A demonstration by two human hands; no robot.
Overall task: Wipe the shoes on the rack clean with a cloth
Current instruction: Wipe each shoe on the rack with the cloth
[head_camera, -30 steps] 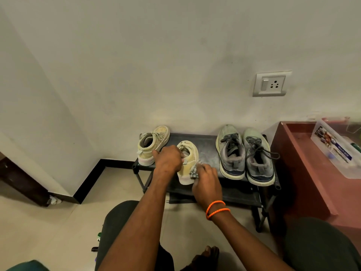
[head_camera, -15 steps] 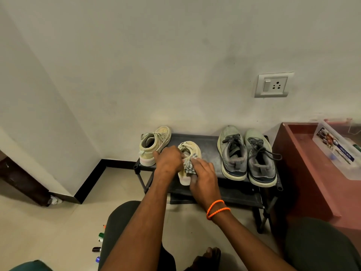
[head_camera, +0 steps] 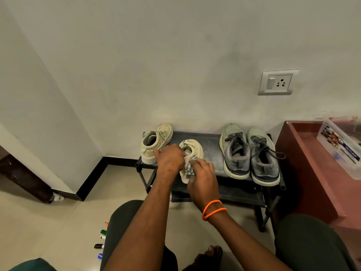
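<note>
A low black shoe rack [head_camera: 212, 145] stands against the wall. On its top shelf a cream sneaker [head_camera: 193, 148] lies near the front, gripped at its left side by my left hand [head_camera: 169, 158]. My right hand [head_camera: 202, 176] presses a small checked cloth [head_camera: 189, 167] against the sneaker's heel side. The matching cream sneaker [head_camera: 156, 142] stands at the shelf's left end. A pair of grey running shoes [head_camera: 250, 155] sits on the right half.
A reddish-brown cabinet [head_camera: 312, 173] stands right of the rack with a clear plastic box [head_camera: 343, 151] on top. Several marker pens [head_camera: 101, 239] lie on the tiled floor by my left knee. A wall socket [head_camera: 278, 83] is above the rack.
My right hand has brought the cloth from the sneaker's right side to its heel area and rubs it there. My left hand keeps hold of the sneaker.
</note>
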